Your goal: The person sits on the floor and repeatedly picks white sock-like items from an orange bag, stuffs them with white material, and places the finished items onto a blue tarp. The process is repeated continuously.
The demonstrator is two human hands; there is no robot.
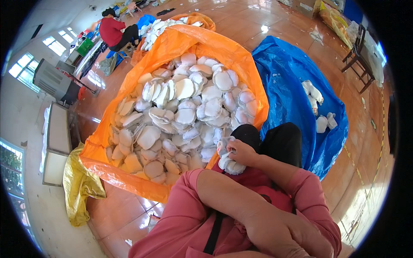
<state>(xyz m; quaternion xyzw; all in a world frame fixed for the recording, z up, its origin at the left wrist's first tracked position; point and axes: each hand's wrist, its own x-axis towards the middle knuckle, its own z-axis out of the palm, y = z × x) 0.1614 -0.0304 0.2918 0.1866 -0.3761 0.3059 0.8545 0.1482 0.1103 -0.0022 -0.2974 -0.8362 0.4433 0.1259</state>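
Observation:
My right hand (242, 153) is closed, its fingers pinched on a white stuffed fabric piece (232, 166) with a greyish-pink patch, held over my lap. My left forearm (234, 195) crosses my body toward the lower right. The back of my left hand (297, 236) looms large near the lower edge, its fingers hidden. In front of my knees, a big orange sack (107, 172) lies spread wide. Heaped in it are many rounded white padded fabric pieces (185, 116). To the right, a blue sheet or sack (284, 81) carries several white stuffed pieces (312, 92).
A yellow sack (81, 185) lies by the left wall. Far left, a person in red (112, 32) sits beside another heap of white pieces (159, 32). A grey machine-like box (51, 81) stands near the windows. A dark wooden chair (360, 60) is at the far right.

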